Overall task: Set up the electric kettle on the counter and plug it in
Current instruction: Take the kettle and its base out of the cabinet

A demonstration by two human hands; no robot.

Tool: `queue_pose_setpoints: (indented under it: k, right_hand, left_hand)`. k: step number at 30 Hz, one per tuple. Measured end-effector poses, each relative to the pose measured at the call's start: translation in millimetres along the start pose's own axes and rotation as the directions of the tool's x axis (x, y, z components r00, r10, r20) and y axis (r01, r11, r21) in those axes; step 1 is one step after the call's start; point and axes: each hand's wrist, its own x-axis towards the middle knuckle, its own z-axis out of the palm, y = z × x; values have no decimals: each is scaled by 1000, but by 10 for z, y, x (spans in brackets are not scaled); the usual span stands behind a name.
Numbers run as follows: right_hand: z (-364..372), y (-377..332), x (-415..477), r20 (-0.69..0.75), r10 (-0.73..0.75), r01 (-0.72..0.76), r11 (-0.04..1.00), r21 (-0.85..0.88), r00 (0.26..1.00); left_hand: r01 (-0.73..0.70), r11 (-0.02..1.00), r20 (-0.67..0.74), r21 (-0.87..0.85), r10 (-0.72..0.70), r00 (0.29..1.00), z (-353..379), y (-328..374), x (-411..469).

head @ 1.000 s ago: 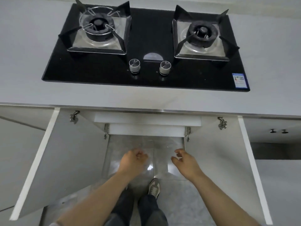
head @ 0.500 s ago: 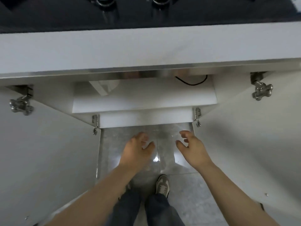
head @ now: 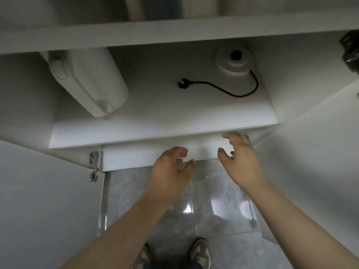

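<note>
the left hand (head: 169, 175) and right hand (head: 242, 164) have loose fingers and hold nothing, and a fast grab could tip the kettle (head: 87, 80) or yank the base (head: 235, 62) by its cord (head: 236, 96).

Pretty much everything in here is white: the kettle (head: 87, 82), the shelf (head: 155, 121), the doors (head: 48, 200). The base (head: 235, 61) is white too, with a black spot in the middle, and its cord (head: 233, 90) and plug (head: 182, 84) are both black. The hinge (head: 94, 158) is silver. The floor (head: 213, 191) is grey tile with a cloudy marble pattern and shiny white glare patches. The shoes (head: 201, 253) are mottled grey and off-white, kinda camo looking.
</note>
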Motion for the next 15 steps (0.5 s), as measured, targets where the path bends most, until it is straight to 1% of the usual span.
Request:
queue_pose_setpoints:
  k: [2, 4, 9, 15]
  right_hand:
    - [-5, 24, 186, -39, -38, 36, 999, -38, 999]
    - [-47, 36, 368, -62, -48, 43, 995, -88, 997]
    - [-152, 13, 790, -116, -9, -9, 988, -151, 993]
    - [-148, -24, 988, -61, 39, -50, 979, -198, 997]
  left_hand:
    - [-17, 1000, -13, -4, 17, 1000, 41, -18, 107]
    - [-28, 1000, -26, -12, 28, 999, 53, -3, 183]
    - [-36, 997, -61, -66, 32, 998, 52, 36, 360]
    - [-36, 996, -73, -79, 30, 997, -4, 39, 475]
